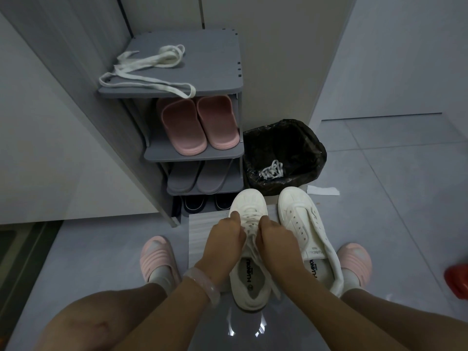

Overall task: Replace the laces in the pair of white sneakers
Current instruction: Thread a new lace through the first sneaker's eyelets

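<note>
Left sneaker: on the floor between my knees, toe pointing far, lying partly on a white ribbed mat; its lace is threaded across the eyelets.
Right sneaker: just beside the first, to its right, eyelets bare, tongue loose.
My left hand: over the laced sneaker, fingers curled and pinching the lace on the left side.
My right hand: next to it, fingers curled round the lace on the right side; the two hands nearly touch and hide the middle of the lacing.
Shoe rack: grey, far and left of the sneakers, against the wall.
Loose laces: white, sprawled on the rack's top shelf, one loop hanging over the near edge.
Pink slippers: two, on the second shelf.
Grey slippers: two, on the shelf below.
Dark shoes: two toes showing at the bottom, mostly hidden.
Bin: black-lined, right of the rack, just far of the sneakers, with a bunched white lace inside.
Paper scrap: white, on the floor right of the bin.
Red object: at the right edge, cut off; I cannot tell what it is.
My feet: two pink slippers, one each side of the sneakers.
</note>
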A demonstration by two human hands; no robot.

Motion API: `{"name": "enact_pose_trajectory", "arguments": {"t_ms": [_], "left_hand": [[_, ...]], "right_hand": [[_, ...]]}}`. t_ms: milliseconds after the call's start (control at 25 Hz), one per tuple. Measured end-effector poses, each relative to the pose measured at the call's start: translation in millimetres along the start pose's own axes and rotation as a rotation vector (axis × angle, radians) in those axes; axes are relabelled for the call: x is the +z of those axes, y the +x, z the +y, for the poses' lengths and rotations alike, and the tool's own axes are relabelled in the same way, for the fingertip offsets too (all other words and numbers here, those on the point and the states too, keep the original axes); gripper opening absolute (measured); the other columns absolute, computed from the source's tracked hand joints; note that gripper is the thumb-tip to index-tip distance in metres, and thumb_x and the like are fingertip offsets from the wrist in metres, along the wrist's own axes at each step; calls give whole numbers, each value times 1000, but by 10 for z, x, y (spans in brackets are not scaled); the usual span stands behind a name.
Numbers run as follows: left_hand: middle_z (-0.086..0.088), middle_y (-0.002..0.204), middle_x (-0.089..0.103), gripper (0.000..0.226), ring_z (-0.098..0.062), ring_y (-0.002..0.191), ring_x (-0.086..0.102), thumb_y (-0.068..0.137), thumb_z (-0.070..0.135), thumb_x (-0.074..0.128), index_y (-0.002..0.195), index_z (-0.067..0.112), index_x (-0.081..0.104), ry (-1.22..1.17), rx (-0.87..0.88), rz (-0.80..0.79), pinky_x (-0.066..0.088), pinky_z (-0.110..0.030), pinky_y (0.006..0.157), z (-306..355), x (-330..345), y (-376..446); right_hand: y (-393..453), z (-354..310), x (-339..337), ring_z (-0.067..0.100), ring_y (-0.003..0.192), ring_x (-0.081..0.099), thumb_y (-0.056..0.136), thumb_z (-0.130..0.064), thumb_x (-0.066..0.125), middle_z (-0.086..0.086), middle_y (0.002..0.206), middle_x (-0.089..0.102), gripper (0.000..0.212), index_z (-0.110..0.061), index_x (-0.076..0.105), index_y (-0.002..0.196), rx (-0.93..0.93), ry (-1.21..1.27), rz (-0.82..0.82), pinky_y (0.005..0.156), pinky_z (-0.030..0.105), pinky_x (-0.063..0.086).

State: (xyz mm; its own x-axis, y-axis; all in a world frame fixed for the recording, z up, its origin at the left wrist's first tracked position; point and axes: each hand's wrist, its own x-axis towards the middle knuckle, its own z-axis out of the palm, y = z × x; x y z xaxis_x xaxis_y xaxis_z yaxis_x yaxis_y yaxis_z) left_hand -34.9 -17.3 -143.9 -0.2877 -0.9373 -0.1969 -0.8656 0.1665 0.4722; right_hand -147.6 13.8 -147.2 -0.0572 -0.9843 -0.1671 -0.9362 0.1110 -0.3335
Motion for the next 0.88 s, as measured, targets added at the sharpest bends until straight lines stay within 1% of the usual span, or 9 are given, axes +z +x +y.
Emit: {"name": "enact_pose_trajectory", "arguments": {"t_ms": [120, 160, 280, 360, 480, 600, 720, 800, 880], "left_hand": [[-17, 89, 62, 11, -32, 84, 58, 94, 13, 41, 88, 5, 46, -44, 10, -3, 40, -36, 70, -51, -12, 31], [-16, 87, 63, 16, -31, 82, 59, 94, 15, 43, 87, 4, 51, -86, -5, -9, 44, -37, 72, -77, -21, 48], [-15, 82, 66, 15, -29, 74, 63, 91, 12, 49, 86, 5, 61, -303, -73, -7, 52, -43, 75, -153, -17, 99], [-13, 88, 67, 12, -24, 76, 61, 89, 9, 51, 90, 7, 63, -246, -42, -21, 51, -37, 75, -136, -10, 118], [-8, 98, 61, 15, -22, 92, 56, 91, 13, 47, 95, 6, 60, -73, 42, -17, 38, -25, 72, -95, 7, 139], [-9, 106, 55, 18, -25, 98, 55, 94, 13, 39, 99, 5, 55, 98, 87, -34, 39, -29, 75, -17, 23, 145], [-9, 114, 54, 20, -27, 102, 57, 93, 8, 37, 107, 6, 51, 241, 122, -45, 43, -32, 80, 38, 43, 161], [-11, 115, 55, 21, -27, 103, 57, 93, 6, 36, 108, 5, 50, 246, 122, -53, 41, -30, 79, 40, 42, 193], [-13, 111, 56, 19, -28, 100, 56, 93, 5, 35, 106, 3, 49, 194, 74, -48, 35, -27, 72, 20, 57, 215]], "right_hand": [[5, 45, -27, 25, 80, 60, 98, -16, 34, 10, 98, 63, 8, -13, 42, 98, -30, 59, 9, 47, 20, 24], [22, 77, -37, 24, 77, 59, 98, -18, 36, 11, 95, 65, 11, -13, 45, 96, -10, 111, 11, 49, 20, 28], [73, 166, -60, 22, 80, 62, 96, -19, 43, 11, 91, 68, 19, -10, 58, 103, 98, 314, 21, 66, 27, 45], [96, 167, -57, 21, 83, 62, 94, -16, 44, 9, 94, 67, 18, -10, 60, 102, 94, 295, -5, 72, 28, 48], [128, 118, -7, 20, 85, 57, 94, -14, 41, 7, 101, 62, 18, -9, 58, 102, 12, 163, -19, 64, 22, 40], [132, 57, -29, 20, 83, 52, 96, -11, 36, 8, 107, 57, 19, -7, 52, 106, -50, 40, -54, 48, 17, 22], [101, 19, -40, 25, 95, 58, 96, -11, 35, 8, 111, 56, 21, -7, 48, 111, -42, -22, -63, 48, 21, 21], [94, 16, -20, 25, 94, 59, 96, -10, 34, 9, 110, 57, 19, -8, 45, 110, -18, -26, -59, 46, 19, 18], [90, 15, -14, 25, 89, 60, 96, -9, 33, 9, 107, 59, 15, -9, 42, 108, 0, -16, -57, 45, 18, 18]]}}
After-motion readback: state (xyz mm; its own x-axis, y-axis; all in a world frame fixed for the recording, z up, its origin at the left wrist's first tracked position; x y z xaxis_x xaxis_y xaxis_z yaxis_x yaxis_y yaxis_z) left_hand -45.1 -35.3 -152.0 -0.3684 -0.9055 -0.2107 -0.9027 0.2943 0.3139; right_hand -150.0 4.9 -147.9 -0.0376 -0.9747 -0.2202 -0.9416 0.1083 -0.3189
